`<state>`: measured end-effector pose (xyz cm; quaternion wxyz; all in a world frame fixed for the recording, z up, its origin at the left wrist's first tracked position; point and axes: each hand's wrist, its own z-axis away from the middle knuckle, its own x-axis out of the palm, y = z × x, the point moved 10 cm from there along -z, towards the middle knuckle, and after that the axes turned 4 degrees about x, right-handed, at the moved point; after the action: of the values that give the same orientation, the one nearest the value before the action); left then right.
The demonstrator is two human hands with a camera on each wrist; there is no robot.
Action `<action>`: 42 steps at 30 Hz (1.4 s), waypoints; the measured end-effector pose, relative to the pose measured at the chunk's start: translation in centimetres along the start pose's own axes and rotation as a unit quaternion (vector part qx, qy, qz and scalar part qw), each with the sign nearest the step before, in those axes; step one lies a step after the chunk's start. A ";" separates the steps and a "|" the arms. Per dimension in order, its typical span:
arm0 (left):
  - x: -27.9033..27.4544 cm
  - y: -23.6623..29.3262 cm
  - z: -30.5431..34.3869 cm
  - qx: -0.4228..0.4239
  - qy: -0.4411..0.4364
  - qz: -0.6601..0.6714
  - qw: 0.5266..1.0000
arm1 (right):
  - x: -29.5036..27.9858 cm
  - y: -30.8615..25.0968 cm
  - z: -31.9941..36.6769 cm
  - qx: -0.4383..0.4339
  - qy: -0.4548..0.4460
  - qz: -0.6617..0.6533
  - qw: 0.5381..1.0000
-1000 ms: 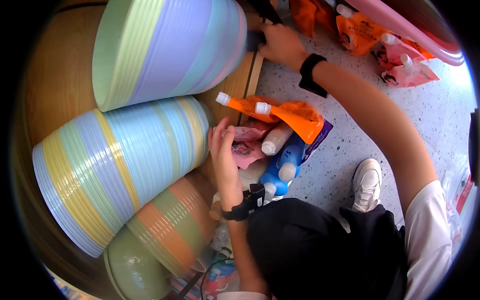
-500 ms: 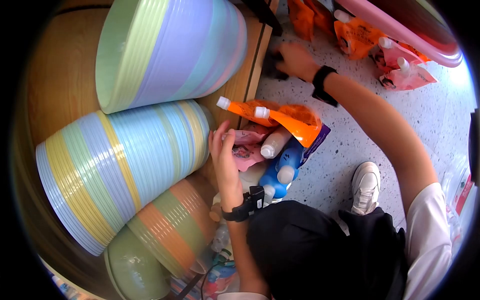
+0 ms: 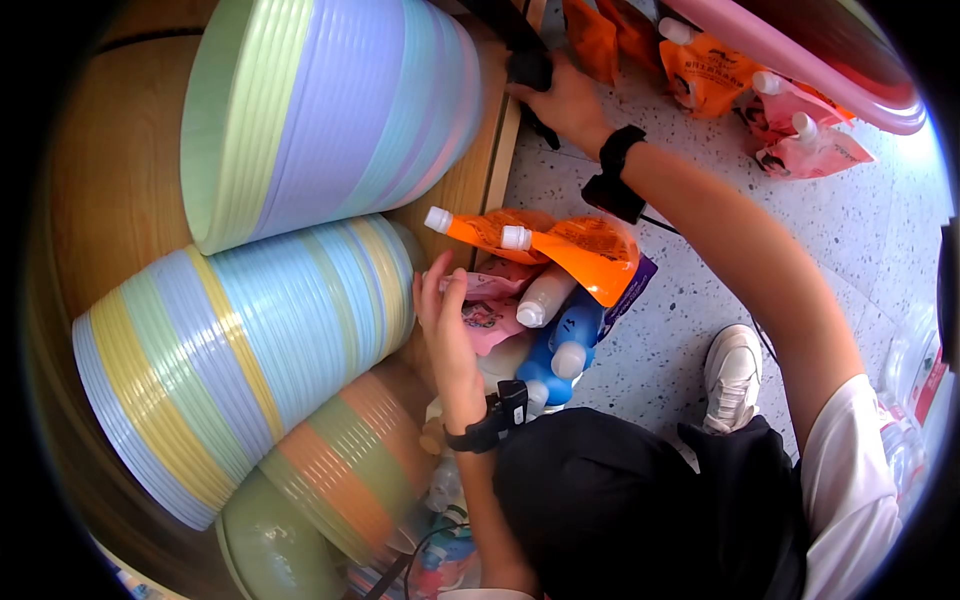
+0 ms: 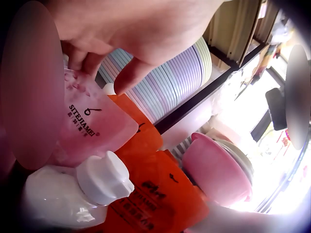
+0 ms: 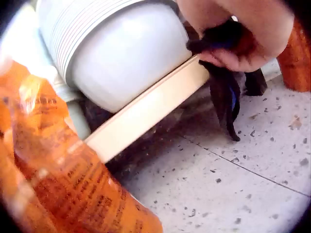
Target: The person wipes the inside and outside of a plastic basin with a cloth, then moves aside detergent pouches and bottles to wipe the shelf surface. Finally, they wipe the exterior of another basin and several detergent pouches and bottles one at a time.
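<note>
My right hand [image 3: 575, 105] grips a black cloth [image 3: 530, 70] at the front edge of the wooden shelf, close to a dark upright. In the right wrist view a loose end of the black cloth [image 5: 224, 99] dangles over the floor. My left hand [image 3: 450, 345] is beside a pink spout pouch [image 3: 490, 322], its fingers loosely bent near the basins' bases. In the left wrist view its fingers reach behind the top of the pink pouch [image 4: 92, 116]. Orange pouches [image 3: 595, 255], a white-capped bottle [image 3: 545, 295] and blue bottles [image 3: 570, 350] stand close by.
Striped basin stacks [image 3: 330, 110] lie sideways on the wooden shelf [image 3: 110, 130], with blue-yellow [image 3: 250, 350] and orange-green ones [image 3: 350, 450] below. Several pouches [image 3: 710, 75] stand on the speckled floor [image 3: 660, 280] under a pink basin [image 3: 830, 70]. A shoe [image 3: 733, 375] rests nearby.
My right hand swung away from the shelf edge over the floor, then came back to the edge with the black cloth. The left hand stays by the pouches.
</note>
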<state>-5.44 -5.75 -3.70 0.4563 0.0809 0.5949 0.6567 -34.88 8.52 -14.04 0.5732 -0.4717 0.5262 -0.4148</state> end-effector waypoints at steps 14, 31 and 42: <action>0.0 -0.2 0.1 -0.001 0.011 -0.003 1.000 | 0.6 4.4 -2.3 0.192 0.006 0.019 0.981; 0.4 0.5 0.5 -0.005 0.003 0.041 0.999 | 2.4 -0.5 0.2 0.038 -0.162 0.218 0.962; 0.1 -0.1 0.5 0.004 -0.020 0.063 0.998 | 1.4 2.2 -3.3 0.091 -0.119 0.168 0.974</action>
<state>-5.08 -5.33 -3.69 0.4254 0.1329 0.5825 0.6797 -38.08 7.27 -16.51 0.7337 -0.3688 0.4858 -0.2995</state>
